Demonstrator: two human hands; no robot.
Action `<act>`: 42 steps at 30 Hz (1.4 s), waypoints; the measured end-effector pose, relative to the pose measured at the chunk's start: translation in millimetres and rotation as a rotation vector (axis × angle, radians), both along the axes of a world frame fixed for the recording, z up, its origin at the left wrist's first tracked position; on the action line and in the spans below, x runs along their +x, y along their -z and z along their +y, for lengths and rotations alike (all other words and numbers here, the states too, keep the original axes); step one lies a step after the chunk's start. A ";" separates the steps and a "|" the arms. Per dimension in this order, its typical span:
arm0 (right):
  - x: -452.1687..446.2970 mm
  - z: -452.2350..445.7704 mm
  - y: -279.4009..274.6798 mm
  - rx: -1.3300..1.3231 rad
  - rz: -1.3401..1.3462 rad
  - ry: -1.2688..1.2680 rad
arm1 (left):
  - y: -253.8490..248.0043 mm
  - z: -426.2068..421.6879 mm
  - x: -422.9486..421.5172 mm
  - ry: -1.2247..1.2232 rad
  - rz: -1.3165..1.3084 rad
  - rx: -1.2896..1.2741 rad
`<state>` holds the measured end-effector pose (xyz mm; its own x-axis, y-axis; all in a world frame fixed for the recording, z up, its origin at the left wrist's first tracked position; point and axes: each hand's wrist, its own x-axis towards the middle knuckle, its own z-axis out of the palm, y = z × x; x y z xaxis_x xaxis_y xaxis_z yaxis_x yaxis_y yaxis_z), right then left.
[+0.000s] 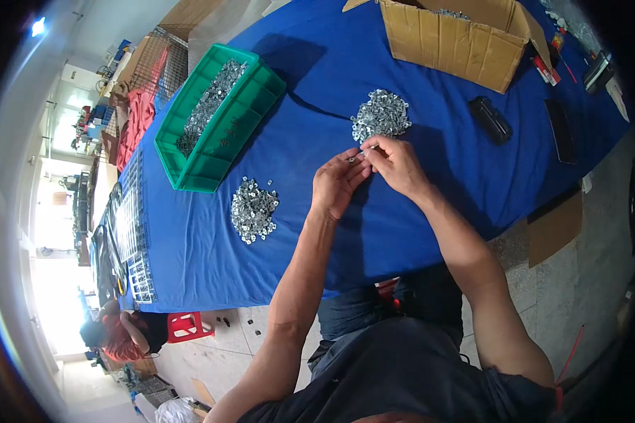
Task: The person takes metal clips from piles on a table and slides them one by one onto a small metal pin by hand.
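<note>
My left hand [337, 185] is turned palm up with its fingers curled, and a small metal part [352, 160] shows at its fingertips. Close against it, my right hand [396, 166] has thumb and forefinger pinched together; what lies between them is too small to name. Just beyond both hands is a heap of small silvery metal parts [381, 115]. Another heap of similar parts [255, 210] lies to the left of my left forearm.
A green plastic bin [250, 116] holding many small metal parts stands at the left on the blue cloth [310, 63]. At the back right is an open cardboard box [455, 46]. Black objects [490, 120] lie at the right. Another person [123, 331] sits at the lower left.
</note>
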<state>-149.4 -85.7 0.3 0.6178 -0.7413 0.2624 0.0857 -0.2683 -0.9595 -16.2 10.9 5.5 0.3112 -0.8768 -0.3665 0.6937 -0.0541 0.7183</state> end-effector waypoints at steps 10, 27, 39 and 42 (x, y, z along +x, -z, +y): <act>2.5 3.3 0.8 -0.082 0.009 -0.023 | 4.4 0.8 -2.2 0.012 -0.056 -0.055; 0.4 -1.1 3.0 0.034 0.053 -0.058 | 3.5 1.3 -3.0 0.079 -0.167 -0.021; -3.8 -15.8 5.9 0.023 0.091 0.282 | 5.9 6.0 -3.4 -0.014 -0.038 -0.102; -4.1 -18.3 7.8 0.047 0.068 0.283 | 3.0 4.8 -6.0 -0.002 -0.090 -0.071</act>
